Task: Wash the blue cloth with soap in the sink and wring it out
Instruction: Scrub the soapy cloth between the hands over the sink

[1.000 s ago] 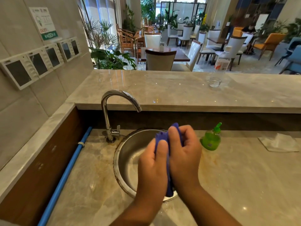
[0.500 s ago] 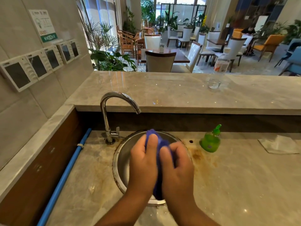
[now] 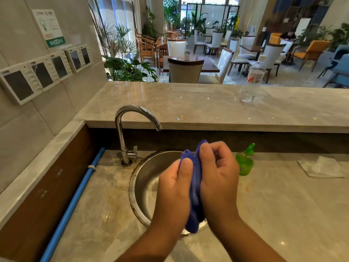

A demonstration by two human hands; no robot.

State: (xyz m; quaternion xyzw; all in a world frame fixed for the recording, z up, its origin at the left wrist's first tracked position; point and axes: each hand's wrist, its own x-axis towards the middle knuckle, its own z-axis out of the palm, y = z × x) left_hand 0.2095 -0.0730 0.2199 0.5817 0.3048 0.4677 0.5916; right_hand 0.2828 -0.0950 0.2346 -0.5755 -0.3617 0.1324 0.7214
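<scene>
The blue cloth point(image 3: 195, 188) is bunched upright between my two hands, above the round steel sink point(image 3: 145, 178). My left hand point(image 3: 174, 190) grips its left side, thumb lying along the fold. My right hand point(image 3: 219, 178) grips the right side with curled fingers, its fingertips over the cloth's top. The lower end of the cloth hangs out below my palms near the sink's front rim. A green soap bottle point(image 3: 245, 163) stands on the counter just right of the sink. No water runs from the chrome tap point(image 3: 130, 127).
A white folded cloth point(image 3: 321, 167) lies on the counter at the right. On the raised marble ledge point(image 3: 188, 106) stand a small glass point(image 3: 247, 95) and a plastic bottle point(image 3: 255, 72). A blue pipe point(image 3: 75, 201) runs along the left wall. Wall panels point(image 3: 43, 74) hang at the left.
My hands rubbed the cloth back and forth: the right hand slid towards me and the left forward, then the right hand moved forward again, to the cloth's top.
</scene>
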